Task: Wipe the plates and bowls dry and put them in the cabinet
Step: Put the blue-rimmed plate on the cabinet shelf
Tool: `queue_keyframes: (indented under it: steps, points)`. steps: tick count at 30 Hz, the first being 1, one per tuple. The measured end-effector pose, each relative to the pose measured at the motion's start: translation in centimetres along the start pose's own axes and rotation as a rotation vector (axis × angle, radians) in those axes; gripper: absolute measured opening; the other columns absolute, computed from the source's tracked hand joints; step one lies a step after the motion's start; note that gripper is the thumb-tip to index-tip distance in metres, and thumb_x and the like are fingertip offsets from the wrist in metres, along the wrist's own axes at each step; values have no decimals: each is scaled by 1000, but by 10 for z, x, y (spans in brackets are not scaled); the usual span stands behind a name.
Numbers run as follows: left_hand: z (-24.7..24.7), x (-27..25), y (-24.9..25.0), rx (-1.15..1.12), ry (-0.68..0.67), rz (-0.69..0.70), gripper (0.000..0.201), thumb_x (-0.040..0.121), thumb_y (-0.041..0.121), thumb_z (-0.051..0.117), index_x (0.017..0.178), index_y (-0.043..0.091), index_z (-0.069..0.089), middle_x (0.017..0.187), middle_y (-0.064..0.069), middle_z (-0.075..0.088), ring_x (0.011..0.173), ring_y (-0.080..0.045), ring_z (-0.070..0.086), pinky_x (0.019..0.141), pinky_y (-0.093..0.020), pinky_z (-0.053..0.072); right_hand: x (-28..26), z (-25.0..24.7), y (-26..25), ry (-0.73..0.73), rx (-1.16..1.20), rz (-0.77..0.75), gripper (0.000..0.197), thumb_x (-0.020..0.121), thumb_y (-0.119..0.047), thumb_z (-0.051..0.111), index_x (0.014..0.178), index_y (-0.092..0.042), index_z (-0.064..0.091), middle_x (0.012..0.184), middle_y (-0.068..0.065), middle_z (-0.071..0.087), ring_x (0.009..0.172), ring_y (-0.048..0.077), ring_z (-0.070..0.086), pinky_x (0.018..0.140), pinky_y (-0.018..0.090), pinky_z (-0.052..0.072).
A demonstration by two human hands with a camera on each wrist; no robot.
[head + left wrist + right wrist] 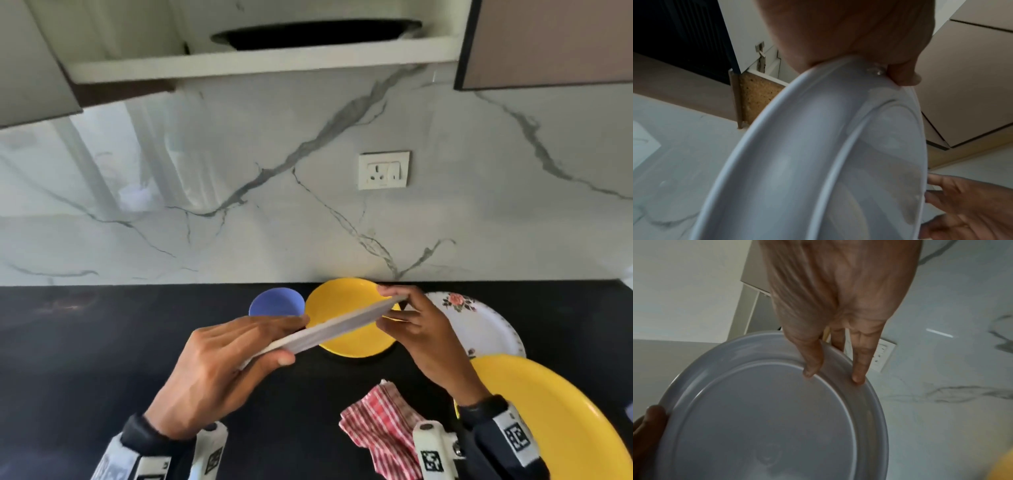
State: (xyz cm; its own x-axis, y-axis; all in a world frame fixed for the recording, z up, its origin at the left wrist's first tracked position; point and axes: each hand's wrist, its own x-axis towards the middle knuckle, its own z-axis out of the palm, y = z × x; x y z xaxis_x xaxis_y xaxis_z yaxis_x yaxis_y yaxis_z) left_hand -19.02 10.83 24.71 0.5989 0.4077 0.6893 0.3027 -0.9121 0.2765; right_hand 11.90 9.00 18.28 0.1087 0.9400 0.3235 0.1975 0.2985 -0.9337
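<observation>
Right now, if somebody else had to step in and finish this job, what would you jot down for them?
Left hand and right hand both hold the grey plate by opposite edges, above the counter. Droplets near its rim in the left wrist view, so maybe not fully dry. The checked cloth lies on the counter. Still out: blue bowl, yellow bowl, flowered plate, yellow plate. A dark dish sits on the open shelf above. Left: shelve this plate, wipe and shelve the rest.

I am looking at a home kitchen: a black counter [102,342] against a marble-veined wall [239,205] with a power socket [383,170], cabinets [555,41] overhead, and plates [479,325], bowls [346,315] and a checked cloth [380,421] laid out.
</observation>
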Motion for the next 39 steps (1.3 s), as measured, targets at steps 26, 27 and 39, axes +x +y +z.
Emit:
queue_keyframes:
  steps: [26,27,39]
  points:
    - [-188,82,1,-21,613,195,12,94,20,70,99,11,76,119,-1,74,127,-20,66,111,-57,47,25,61,-251,516,-267,-942,31,84,14,65,110,-5,62,114,17,63,114,33,62,103,41,50]
    - [-189,87,0,-35,628,186,13,94,21,70,100,12,76,119,-1,74,128,-20,65,111,-55,47,29,58,-254,532,-283,-959,30,85,13,66,110,-3,61,114,16,63,114,33,62,102,41,51]
    - [-159,177,-26,-110,759,42,29,90,39,76,108,16,76,111,1,73,108,-14,70,97,-34,58,111,13,-255,583,-260,-955,23,92,-17,72,110,-5,63,114,10,64,113,31,64,99,44,54]
